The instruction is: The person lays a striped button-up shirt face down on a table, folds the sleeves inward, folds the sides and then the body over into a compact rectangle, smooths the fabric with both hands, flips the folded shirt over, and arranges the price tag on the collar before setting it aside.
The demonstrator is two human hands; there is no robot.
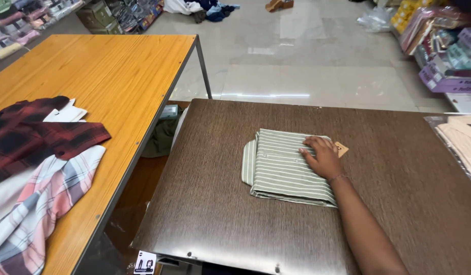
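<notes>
A folded green shirt with thin white stripes [281, 168] lies on the dark brown table [220, 203]. My right hand [322, 157] rests flat on the shirt's right part, fingers spread and pointing left, holding nothing. A small tan paper tag [341, 148] sticks out from under the shirt just past my hand. My left hand is out of sight.
An orange wooden table [108, 76] stands to the left, with a red-and-black plaid shirt [31, 135] and a pink, white and grey plaid shirt [36, 209] on it. A clear-wrapped cream garment [462, 145] lies at the brown table's right edge. Packed goods line the shelves [444, 46].
</notes>
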